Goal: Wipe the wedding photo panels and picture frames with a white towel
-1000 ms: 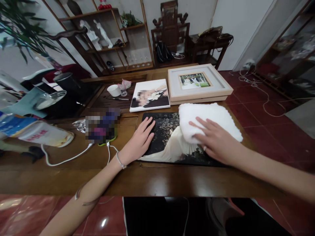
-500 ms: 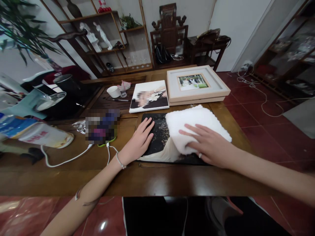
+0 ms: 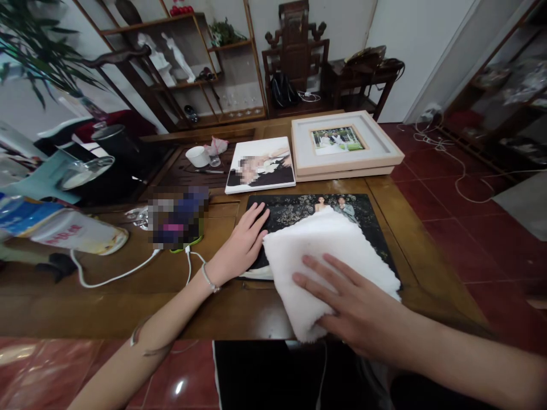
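A dark photo print [image 3: 299, 210] of a couple lies flat on the wooden table [image 3: 405, 228]. My left hand [image 3: 241, 245] rests flat on its left edge, fingers stretched out. A white fluffy cloth [image 3: 316, 256] covers the print's near half and hangs a little over the table's front edge. My right hand [image 3: 346, 299] lies on the cloth's near part, fingers spread and pressing down.
Behind the print lie a white-edged photo canvas [image 3: 260, 165] and a light wooden picture frame [image 3: 346, 148]. A white cup [image 3: 197, 156], a white cable [image 3: 115, 277] and a lying package [image 3: 64, 228] are at the left. Shelves and a carved chair stand behind.
My right hand has drawn the white cloth from the print's far right corner toward me and to the left, uncovering the couple in the picture. My left hand has stayed put.
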A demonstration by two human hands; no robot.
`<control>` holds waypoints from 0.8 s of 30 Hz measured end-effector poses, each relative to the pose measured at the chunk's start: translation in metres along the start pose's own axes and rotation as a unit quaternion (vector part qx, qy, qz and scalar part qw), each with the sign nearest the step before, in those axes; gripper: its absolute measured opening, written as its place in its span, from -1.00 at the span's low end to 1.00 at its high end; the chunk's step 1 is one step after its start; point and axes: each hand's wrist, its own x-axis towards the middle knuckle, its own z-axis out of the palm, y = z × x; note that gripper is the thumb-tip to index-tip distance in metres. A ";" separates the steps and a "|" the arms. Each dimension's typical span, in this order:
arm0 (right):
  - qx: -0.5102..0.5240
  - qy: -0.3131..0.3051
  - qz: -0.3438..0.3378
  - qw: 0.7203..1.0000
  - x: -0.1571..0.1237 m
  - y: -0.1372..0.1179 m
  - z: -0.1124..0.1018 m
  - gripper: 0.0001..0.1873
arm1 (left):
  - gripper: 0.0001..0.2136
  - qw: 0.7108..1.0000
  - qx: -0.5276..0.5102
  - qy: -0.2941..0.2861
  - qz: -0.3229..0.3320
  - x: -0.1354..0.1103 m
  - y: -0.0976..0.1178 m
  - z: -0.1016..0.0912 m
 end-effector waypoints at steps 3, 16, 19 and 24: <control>0.009 -0.019 0.002 1.000 0.001 0.012 -0.003 -0.78 | -0.54 1.000 -0.002 0.002 0.004 0.000 -0.001 0.000; -0.043 -0.015 0.097 0.994 0.017 0.047 -0.004 -0.60 | -0.54 1.000 0.004 0.005 -0.003 0.000 0.000 0.001; -0.010 -0.016 0.055 0.998 0.010 0.020 -0.001 -0.73 | -0.54 1.000 0.002 0.001 -0.002 0.000 -0.001 0.000; 0.004 -0.023 0.005 1.000 0.000 0.009 -0.003 -0.78 | -0.54 1.000 -0.002 0.003 0.003 0.000 -0.001 0.001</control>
